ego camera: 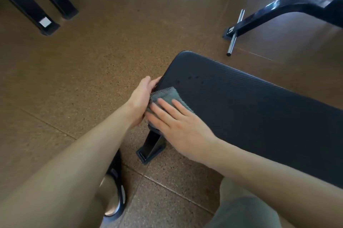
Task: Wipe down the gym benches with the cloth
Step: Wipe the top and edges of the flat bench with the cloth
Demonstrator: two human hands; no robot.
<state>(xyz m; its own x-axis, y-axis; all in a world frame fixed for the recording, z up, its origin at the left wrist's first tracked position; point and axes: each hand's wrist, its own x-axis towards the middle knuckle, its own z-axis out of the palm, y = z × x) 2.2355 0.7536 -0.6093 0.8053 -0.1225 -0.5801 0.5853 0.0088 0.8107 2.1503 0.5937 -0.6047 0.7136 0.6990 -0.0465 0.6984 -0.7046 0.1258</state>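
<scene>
A wide stretch of brown speckled floor is seen around the bench, bare to the left and ahead of its rounded end. The black padded bench is laid diagonally from lower right to centre, its near long edge overhanging a black foot. Dark frame legs are set at upper left, well apart; a curved black base with a metal rod is placed at upper right, near the bench's far edge. The grey-green cloth is draped over the bench's left edge near the rounded end. It is pressed flat by the right hand, fingers straight. The left hand is curled round the pad's edge beside the cloth.
</scene>
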